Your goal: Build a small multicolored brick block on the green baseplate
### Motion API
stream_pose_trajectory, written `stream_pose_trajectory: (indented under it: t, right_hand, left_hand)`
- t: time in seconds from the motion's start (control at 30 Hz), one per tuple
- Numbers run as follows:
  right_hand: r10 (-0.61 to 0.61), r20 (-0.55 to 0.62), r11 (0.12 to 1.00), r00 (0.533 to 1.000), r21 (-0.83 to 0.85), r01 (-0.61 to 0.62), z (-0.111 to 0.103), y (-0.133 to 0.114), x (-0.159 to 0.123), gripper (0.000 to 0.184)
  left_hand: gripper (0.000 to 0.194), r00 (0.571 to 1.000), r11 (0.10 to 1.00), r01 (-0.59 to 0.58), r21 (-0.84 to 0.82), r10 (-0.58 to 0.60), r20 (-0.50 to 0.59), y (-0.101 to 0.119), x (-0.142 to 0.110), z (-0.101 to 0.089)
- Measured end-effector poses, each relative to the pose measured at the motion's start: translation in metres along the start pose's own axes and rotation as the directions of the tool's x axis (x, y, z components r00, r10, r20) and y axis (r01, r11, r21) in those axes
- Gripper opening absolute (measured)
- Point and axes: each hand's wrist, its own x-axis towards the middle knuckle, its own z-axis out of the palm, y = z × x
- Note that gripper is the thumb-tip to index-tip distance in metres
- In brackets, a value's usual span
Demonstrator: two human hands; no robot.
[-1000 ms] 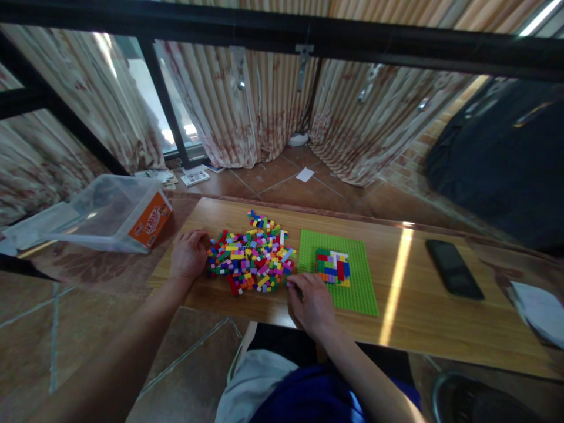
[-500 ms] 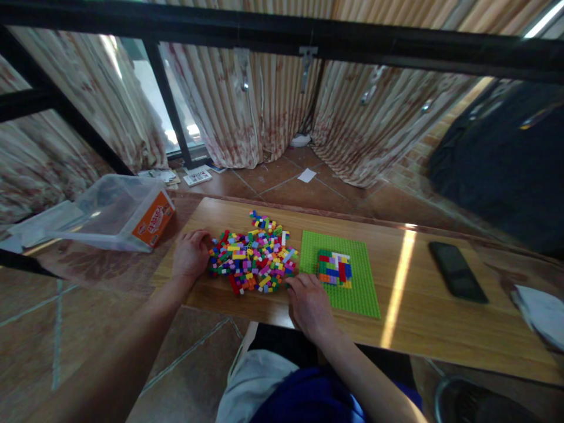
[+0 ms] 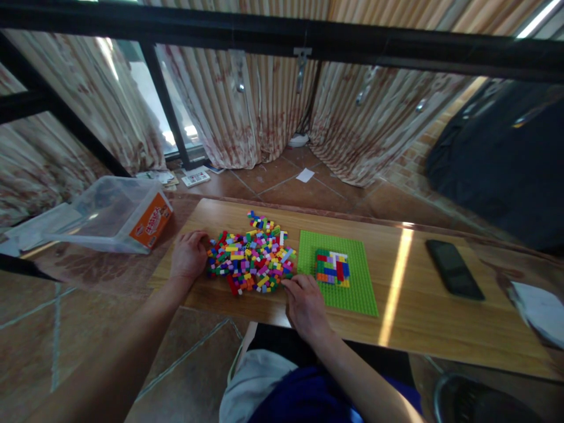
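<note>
A loose pile of small coloured toy bricks (image 3: pixel 249 258) lies on the wooden table (image 3: pixel 247 305). At its left edge rests my left hand (image 3: pixel 189 255), fingers loosely bent and apart, with no brick seen in them. My right hand (image 3: pixel 306 305) is at the pile's lower right corner, its thumb and fingertips drawn together; whatever is between them is too small to make out. Just beyond that hand is a green baseplate (image 3: pixel 361 288), bearing a low, roughly square patchwork of bricks (image 3: pixel 332 269) in red, blue, white, yellow, green and other colours.
A black phone (image 3: pixel 453 269) lies toward the table's right end, near white paper (image 3: pixel 540 308). Left of the table stands a clear plastic box (image 3: pixel 118 211) with an orange label. Curtains (image 3: pixel 259 111) and a dark bar (image 3: pixel 282 32) are beyond.
My right hand has shifted slightly left and toward me along the pile's edge. My left hand stays in place. The view sways a little.
</note>
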Motion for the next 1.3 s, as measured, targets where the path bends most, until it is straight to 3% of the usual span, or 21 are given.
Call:
stream_pose_trajectory:
  t: [0.43, 0.57, 0.7, 0.87, 1.07, 1.2, 1.3]
  right_hand:
    - [-0.004, 0.006, 0.998, 1.000, -0.055, 0.004, -0.003, -0.003, 0.007, 0.022]
    - [0.032, -0.037, 0.999, 0.999, 0.012, -0.031, -0.005, -0.009, 0.016, 0.020]
    - [0.128, -0.106, 0.977, 0.986, 0.183, -0.107, -0.014, -0.010, 0.021, 0.014]
    - [0.332, -0.140, 0.895, 0.933, 0.361, -0.264, -0.044, 0.007, 0.010, 0.012]
    - [0.553, -0.225, 0.778, 0.802, 0.483, -0.401, -0.077, 0.055, -0.018, 0.019]
    - [0.610, -0.260, 0.738, 0.748, 0.529, -0.418, -0.078, 0.078, -0.026, 0.018]
    - [0.611, -0.248, 0.725, 0.752, 0.556, -0.406, -0.072, 0.083, -0.025, 0.017]
  left_hand:
    - [0.031, 1.000, 1.000, -0.008, -0.010, 0.008, 0.030, 0.001, 0.002, -0.003]
    - [0.030, 1.000, 1.000, -0.009, -0.010, 0.010, 0.018, 0.001, 0.002, -0.004]
    - [0.030, 1.000, 1.000, -0.021, 0.017, 0.020, 0.011, -0.001, 0.002, -0.003]
    - [0.032, 0.999, 0.998, -0.047, 0.033, 0.047, 0.001, -0.005, 0.002, -0.002]
    - [0.029, 0.997, 0.997, -0.074, 0.014, 0.074, 0.030, -0.006, 0.005, -0.003]
    - [0.027, 0.998, 0.998, -0.063, 0.031, 0.062, 0.031, -0.005, 0.007, -0.004]
    - [0.027, 0.997, 0.998, -0.060, 0.027, 0.059, 0.043, -0.004, 0.008, -0.007]
